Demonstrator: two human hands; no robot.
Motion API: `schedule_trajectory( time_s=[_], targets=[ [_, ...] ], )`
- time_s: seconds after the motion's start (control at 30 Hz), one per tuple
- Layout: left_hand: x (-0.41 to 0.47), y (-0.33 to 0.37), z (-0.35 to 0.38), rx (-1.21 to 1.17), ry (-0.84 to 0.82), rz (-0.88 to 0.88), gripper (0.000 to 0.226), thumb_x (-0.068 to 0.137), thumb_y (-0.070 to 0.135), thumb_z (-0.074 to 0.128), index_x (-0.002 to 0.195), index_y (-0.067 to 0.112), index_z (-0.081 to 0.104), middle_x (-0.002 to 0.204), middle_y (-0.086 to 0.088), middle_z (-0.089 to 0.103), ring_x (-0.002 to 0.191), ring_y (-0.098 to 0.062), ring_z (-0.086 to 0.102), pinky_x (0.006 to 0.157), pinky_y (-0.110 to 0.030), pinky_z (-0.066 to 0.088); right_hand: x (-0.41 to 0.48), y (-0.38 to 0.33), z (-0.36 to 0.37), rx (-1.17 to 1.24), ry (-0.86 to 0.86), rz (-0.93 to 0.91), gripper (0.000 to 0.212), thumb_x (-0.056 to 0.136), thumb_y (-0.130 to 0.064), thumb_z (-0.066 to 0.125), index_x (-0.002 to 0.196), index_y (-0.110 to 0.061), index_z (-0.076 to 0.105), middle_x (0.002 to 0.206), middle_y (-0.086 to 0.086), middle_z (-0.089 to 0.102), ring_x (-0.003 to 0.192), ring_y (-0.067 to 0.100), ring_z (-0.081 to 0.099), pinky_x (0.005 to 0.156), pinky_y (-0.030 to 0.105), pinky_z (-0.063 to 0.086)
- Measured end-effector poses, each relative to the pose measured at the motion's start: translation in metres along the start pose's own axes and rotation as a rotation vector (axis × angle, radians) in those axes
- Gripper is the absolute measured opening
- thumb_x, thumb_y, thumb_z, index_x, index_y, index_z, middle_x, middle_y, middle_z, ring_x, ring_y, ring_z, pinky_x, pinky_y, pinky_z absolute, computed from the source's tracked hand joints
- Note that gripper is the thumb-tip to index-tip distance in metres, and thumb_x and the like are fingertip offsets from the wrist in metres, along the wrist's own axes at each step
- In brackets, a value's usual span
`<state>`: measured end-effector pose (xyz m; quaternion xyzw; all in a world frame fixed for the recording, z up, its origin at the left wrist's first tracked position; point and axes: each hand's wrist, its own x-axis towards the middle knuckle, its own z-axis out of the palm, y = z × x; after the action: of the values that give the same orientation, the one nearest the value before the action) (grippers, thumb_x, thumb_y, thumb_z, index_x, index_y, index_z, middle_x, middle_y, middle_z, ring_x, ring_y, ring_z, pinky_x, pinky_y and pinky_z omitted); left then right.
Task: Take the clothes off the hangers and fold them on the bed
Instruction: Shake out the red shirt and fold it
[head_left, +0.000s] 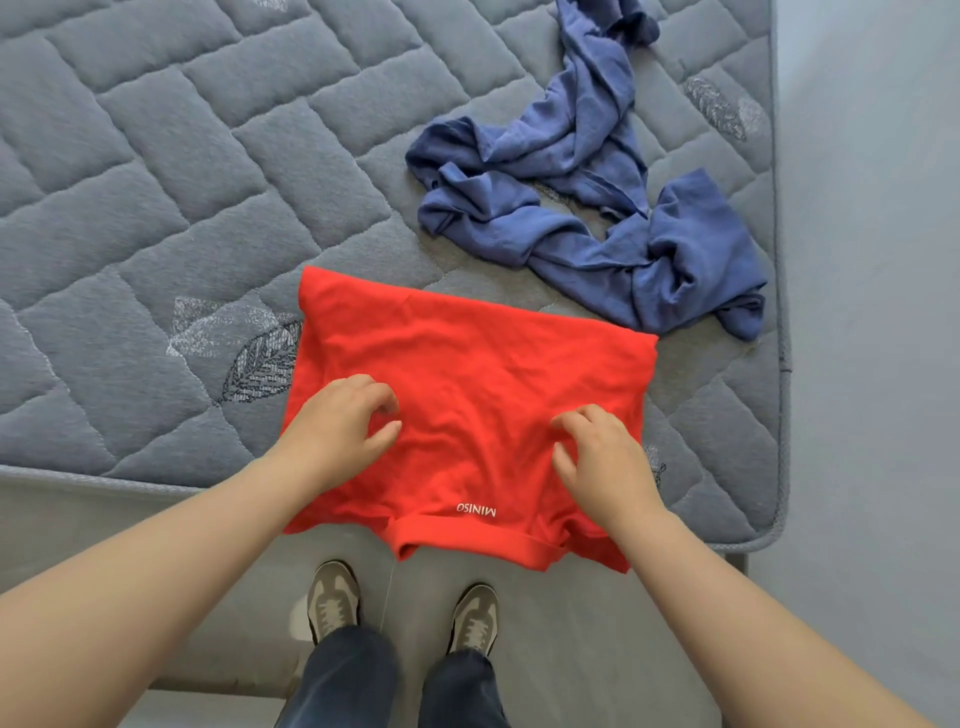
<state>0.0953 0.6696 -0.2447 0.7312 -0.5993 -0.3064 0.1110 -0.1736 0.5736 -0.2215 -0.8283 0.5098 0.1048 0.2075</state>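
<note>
We are handling the red shirt at the mattress edge.
Our left hand and right hand are pinching its cloth with curled fingers; a blue garment is lying crumpled beyond.

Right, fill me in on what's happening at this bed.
A person stands at the edge of the mattress, working on a red shirt. It lies flat and partly folded, its near end hanging over the edge. The left hand and right hand rest on it with fingers curled; whether they pinch the cloth is unclear. A blue garment lies crumpled beyond it, not yet folded.
</note>
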Motion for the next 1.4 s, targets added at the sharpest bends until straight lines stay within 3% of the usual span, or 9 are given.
schedule_trajectory(
  time_s=[0.23, 0.37, 0.53, 0.73, 0.9, 1.07, 1.2, 1.4],
  targets=[
    [0.070, -0.004, -0.029, 0.160, 0.007, 0.019, 0.052, 0.081, 0.027, 0.070, 0.126, 0.008, 0.052, 0.125, -0.010, 0.051, 0.117, -0.030, 0.048, 0.102, -0.041, 0.037, 0.071, 0.005, -0.029, -0.066, -0.004, 0.040, 0.037, 0.089, -0.022, 0.058, 0.126, -0.013, 0.056, 0.123, 0.009, 0.054, 0.115, 0.029, 0.048, 0.098, 0.039, 0.040],
    [0.109, -0.005, -0.028, 0.261, -0.036, -0.009, 0.065, 0.082, 0.032, 0.069, 0.135, 0.007, 0.042, 0.134, -0.011, 0.044, 0.124, -0.030, 0.043, 0.106, -0.038, 0.032, 0.115, 0.007, -0.034, -0.067, -0.072, -0.036, 0.045, 0.089, -0.021, 0.059, 0.131, -0.010, 0.050, 0.130, 0.010, 0.049, 0.122, 0.029, 0.046, 0.103, 0.040, 0.037],
    [0.148, -0.005, -0.019, 0.579, -0.130, -0.126, 0.056, 0.084, 0.045, 0.063, 0.125, 0.013, 0.044, 0.125, -0.008, 0.048, 0.117, -0.029, 0.048, 0.102, -0.041, 0.035, 0.148, 0.030, -0.032, -0.208, -0.152, -0.017, 0.046, 0.091, -0.031, 0.060, 0.129, -0.010, 0.046, 0.128, 0.008, 0.050, 0.121, 0.027, 0.047, 0.102, 0.038, 0.037],
    [0.169, -0.022, -0.022, 0.716, -0.209, -0.035, 0.046, 0.088, 0.060, 0.048, 0.108, 0.020, 0.057, 0.113, -0.001, 0.060, 0.108, -0.024, 0.059, 0.085, -0.034, 0.038, 0.168, 0.048, -0.031, -0.173, -0.186, 0.021, 0.025, 0.094, -0.035, 0.056, 0.099, -0.011, 0.060, 0.107, 0.009, 0.062, 0.105, 0.030, 0.059, 0.076, 0.035, 0.041],
    [0.176, -0.029, -0.044, 0.477, -0.091, -0.081, 0.036, 0.093, 0.049, 0.050, 0.099, 0.013, 0.050, 0.102, -0.009, 0.066, 0.098, -0.032, 0.062, 0.068, -0.037, 0.040, 0.192, 0.049, -0.057, -0.183, -0.047, 0.053, 0.027, 0.095, -0.038, 0.055, 0.092, -0.012, 0.064, 0.100, 0.007, 0.060, 0.098, 0.030, 0.060, 0.066, 0.033, 0.035],
    [0.236, -0.023, -0.082, 0.445, 0.068, -0.061, 0.039, 0.089, 0.048, 0.057, 0.098, 0.010, 0.052, 0.104, -0.015, 0.066, 0.098, -0.038, 0.062, 0.065, -0.037, 0.034, 0.238, 0.040, -0.090, -0.271, 0.072, 0.087, 0.028, 0.095, -0.033, 0.055, 0.106, -0.010, 0.065, 0.110, 0.014, 0.059, 0.102, 0.037, 0.058, 0.076, 0.041, 0.042],
    [0.245, -0.022, -0.084, 0.486, 0.026, -0.113, 0.045, 0.086, 0.049, 0.061, 0.106, 0.008, 0.053, 0.111, -0.015, 0.061, 0.106, -0.037, 0.056, 0.078, -0.041, 0.042, 0.245, 0.020, -0.084, -0.310, 0.079, 0.145, 0.030, 0.092, -0.028, 0.058, 0.117, -0.010, 0.059, 0.120, 0.015, 0.053, 0.114, 0.036, 0.049, 0.089, 0.044, 0.039],
    [0.184, -0.037, -0.073, 0.231, 0.212, -0.161, 0.062, 0.079, 0.037, 0.071, 0.128, 0.005, 0.049, 0.134, -0.015, 0.045, 0.121, -0.035, 0.042, 0.105, -0.043, 0.033, 0.220, -0.040, -0.061, -0.063, 0.071, -0.075, 0.034, 0.087, -0.020, 0.057, 0.119, -0.011, 0.057, 0.119, 0.010, 0.052, 0.112, 0.031, 0.049, 0.092, 0.044, 0.041]
  ],
)
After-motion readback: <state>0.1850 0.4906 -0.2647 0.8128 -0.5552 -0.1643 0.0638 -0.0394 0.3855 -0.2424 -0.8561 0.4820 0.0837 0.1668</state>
